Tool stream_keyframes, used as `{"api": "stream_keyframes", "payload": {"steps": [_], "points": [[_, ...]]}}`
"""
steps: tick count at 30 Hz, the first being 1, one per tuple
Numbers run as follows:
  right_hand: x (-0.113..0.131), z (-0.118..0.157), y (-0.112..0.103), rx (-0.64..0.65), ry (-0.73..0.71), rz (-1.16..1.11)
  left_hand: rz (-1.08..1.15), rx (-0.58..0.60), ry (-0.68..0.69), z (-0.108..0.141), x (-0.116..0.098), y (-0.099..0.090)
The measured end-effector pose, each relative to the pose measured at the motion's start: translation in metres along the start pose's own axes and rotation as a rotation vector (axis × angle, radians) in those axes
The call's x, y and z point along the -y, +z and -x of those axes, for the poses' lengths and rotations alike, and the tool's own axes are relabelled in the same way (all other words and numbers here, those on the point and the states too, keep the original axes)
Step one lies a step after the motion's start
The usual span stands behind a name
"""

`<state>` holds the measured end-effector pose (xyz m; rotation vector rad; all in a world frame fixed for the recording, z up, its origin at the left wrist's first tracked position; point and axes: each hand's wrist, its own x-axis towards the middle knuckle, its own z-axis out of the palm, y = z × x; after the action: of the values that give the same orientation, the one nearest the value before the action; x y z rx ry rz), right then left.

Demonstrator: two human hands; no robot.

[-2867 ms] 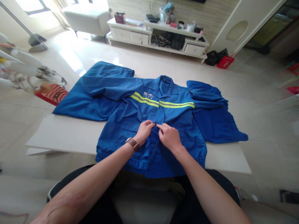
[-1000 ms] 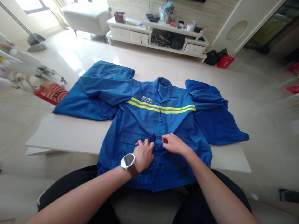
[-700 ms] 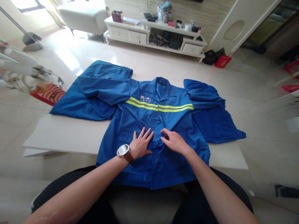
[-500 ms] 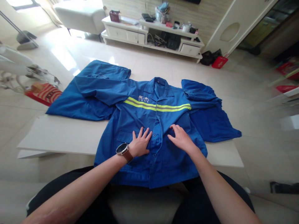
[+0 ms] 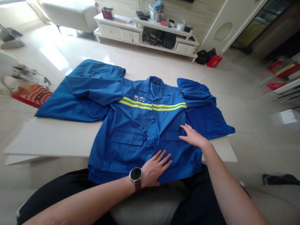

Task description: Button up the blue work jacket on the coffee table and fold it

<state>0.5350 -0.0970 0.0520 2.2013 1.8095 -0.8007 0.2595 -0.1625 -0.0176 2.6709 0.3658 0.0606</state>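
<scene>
A blue work jacket with a yellow and grey reflective stripe lies spread front side up on a white table, collar away from me. My left hand, with a watch on its wrist, lies flat with fingers spread on the lower front, just right of the buttons. My right hand is at the right pocket flap, fingers apart and slightly bent, holding nothing. The left pocket flap is uncovered. Under the left sleeve lies a folded blue garment; another blue cloth lies beneath the right sleeve.
The white table shows at the left and right of the jacket. Behind it stands a low white cabinet with various items on it. A red striped bag is at the left. A red bag stands on the floor beyond.
My left hand has slid right and toward me, across the buttons to the lower hem area. My right hand has moved right, along the pocket. The view has shifted slightly.
</scene>
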Motion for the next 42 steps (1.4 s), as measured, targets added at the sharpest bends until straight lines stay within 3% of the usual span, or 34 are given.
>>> {"api": "stream_keyframes", "payload": {"steps": [4, 8, 13, 16, 19, 21, 23, 30, 37, 42], "points": [[-0.001, 0.002, 0.006, 0.168, -0.048, 0.053, -0.105, -0.036, -0.045, 0.004, 0.0, 0.025], [0.002, 0.005, 0.009, 0.037, -0.002, 0.092, -0.152, -0.069, -0.098, 0.01, -0.007, 0.049], [-0.005, 0.009, 0.014, 0.004, 0.036, 0.109, -0.227, 0.046, -0.165, 0.019, -0.019, 0.082], [-0.003, 0.01, 0.018, 0.001, 0.065, 0.123, -0.204, 0.088, -0.098, 0.019, -0.022, 0.067], [0.006, 0.007, 0.021, -0.094, 0.087, 0.143, -0.075, 0.051, -0.005, 0.012, -0.017, 0.027], [0.012, 0.005, 0.021, -0.162, 0.088, 0.136, -0.022, -0.008, -0.051, 0.007, -0.01, 0.004], [0.019, 0.002, 0.022, -0.212, 0.071, 0.127, -0.024, -0.054, -0.134, 0.003, -0.001, -0.007], [0.049, -0.012, 0.028, -0.25, -0.034, 0.046, -0.024, 0.07, -0.225, 0.0, 0.003, 0.007], [0.099, -0.027, 0.019, -0.442, -0.193, -0.009, 0.047, 0.148, -0.235, -0.002, -0.015, 0.011], [0.132, -0.033, 0.01, -0.336, -0.303, -0.003, 0.08, 0.124, -0.204, 0.002, -0.019, 0.023]]}}
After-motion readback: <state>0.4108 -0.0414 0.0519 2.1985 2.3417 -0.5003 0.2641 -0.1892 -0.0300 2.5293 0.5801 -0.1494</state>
